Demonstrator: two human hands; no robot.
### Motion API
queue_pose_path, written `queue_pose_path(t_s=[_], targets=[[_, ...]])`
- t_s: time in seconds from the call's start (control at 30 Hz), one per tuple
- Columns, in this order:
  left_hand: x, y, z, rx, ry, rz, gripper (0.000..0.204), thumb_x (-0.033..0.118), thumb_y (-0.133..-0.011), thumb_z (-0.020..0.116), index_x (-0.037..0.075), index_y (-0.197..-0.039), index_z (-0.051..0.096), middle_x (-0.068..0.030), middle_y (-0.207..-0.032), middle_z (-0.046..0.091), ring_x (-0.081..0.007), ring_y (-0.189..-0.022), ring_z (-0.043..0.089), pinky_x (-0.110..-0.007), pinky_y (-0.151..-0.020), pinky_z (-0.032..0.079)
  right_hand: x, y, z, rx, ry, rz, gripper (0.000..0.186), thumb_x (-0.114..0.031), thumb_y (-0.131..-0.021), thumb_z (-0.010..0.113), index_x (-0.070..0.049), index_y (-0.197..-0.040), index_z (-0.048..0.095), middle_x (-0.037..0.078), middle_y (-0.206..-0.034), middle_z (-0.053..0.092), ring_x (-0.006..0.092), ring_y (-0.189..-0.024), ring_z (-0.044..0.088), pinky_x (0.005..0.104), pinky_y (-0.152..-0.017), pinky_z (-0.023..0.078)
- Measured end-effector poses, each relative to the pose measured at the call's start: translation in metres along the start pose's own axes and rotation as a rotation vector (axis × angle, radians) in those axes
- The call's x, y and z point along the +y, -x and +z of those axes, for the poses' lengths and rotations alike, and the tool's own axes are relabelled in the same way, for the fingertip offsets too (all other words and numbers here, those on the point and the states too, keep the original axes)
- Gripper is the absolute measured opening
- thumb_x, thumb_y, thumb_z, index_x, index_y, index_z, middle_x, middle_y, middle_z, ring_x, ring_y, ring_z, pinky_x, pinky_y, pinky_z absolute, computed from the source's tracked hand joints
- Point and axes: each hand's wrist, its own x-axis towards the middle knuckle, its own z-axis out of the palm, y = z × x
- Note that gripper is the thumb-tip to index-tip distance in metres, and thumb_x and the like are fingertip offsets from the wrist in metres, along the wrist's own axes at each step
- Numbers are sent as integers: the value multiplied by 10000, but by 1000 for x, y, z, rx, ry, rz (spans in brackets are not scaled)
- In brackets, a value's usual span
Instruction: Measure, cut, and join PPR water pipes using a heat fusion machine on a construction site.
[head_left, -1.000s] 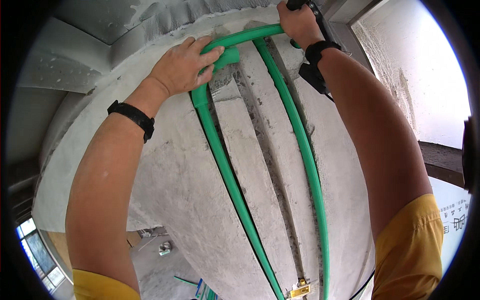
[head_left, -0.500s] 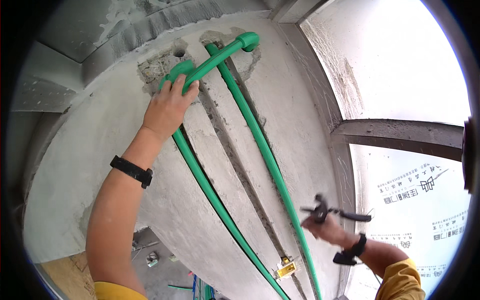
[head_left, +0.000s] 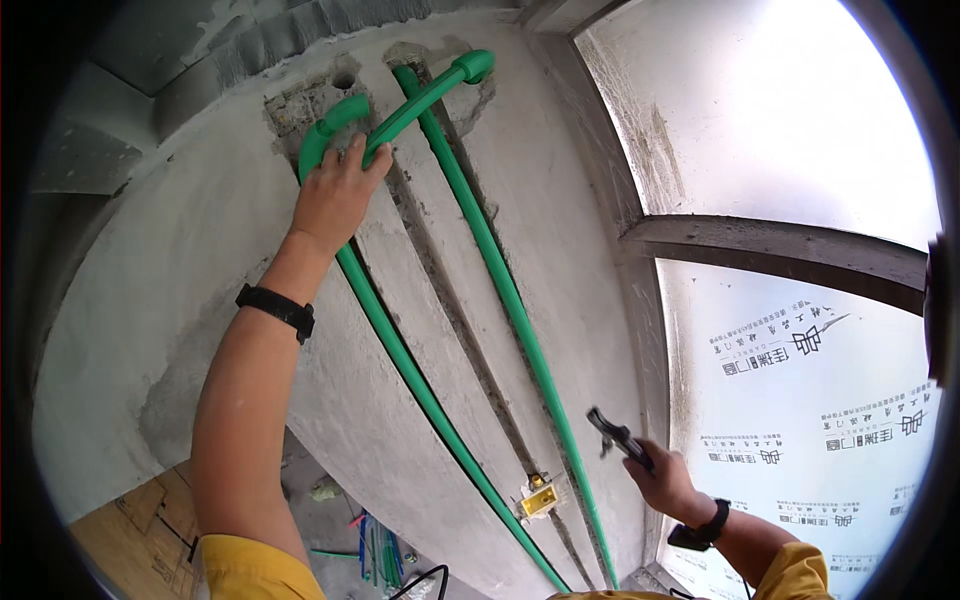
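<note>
My left hand [head_left: 338,198] is closed round a short green pipe [head_left: 425,106] and lies against the top of the left long green pipe [head_left: 402,355]. An elbow fitting [head_left: 474,67] caps the short pipe's far end, and this piece crosses over the right long green pipe [head_left: 508,295]. Another bent green fitting [head_left: 342,114] tops the left pipe, just beyond my fingers. Lower right, my right hand [head_left: 668,485] grips a dark hand tool [head_left: 622,438], seemingly a pipe cutter, held apart from the pipes.
Both long pipes run along grooves in the grey wall [head_left: 190,300]. A yellow junction box [head_left: 540,500] sits low between them. A framed window [head_left: 770,235] borders the right side. Loose coloured tubes [head_left: 380,552] lie on the floor beside a wooden board [head_left: 140,530].
The bent fitting on the left pipe shows more fully beyond my left hand. My right hand has turned the tool, so it points up and left. The whole view has shifted slightly.
</note>
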Motion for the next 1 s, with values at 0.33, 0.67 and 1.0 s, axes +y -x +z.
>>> queue_pose_path(t_s=[0.33, 0.67, 1.0], targets=[[-2, 0, -10, -181, 75, -71, 591, -19, -841, 558, 179, -1394, 497, -155, -1360, 489, -338, -919, 636, -382, -668, 608, -152, -211, 44, 190, -85, -510, 511, -234, -899, 604, -71, -1368, 485, 234, -1082, 635, 347, -1039, 625, 454, -889, 475], [-3, 4, -5, -112, 176, -66, 502, 14, -838, 544, 163, -1318, 544, -176, -1335, 519, -360, -882, 664, -397, -736, 593, -230, -299, 10, -344, -476, -201, 595, -129, -784, 599, 2, -1351, 478, 108, -921, 581, 208, -816, 608, 345, -686, 517], [3, 2, -12, -215, 210, -110, 514, 54, -876, 569, 164, -1375, 506, -171, -1360, 493, -362, -985, 638, -410, -777, 588, -293, -311, -39, -441, -156, -504, 117, -83, -713, 622, -9, -738, 535, 22, -764, 483, 109, -687, 492, 288, -598, 473]])
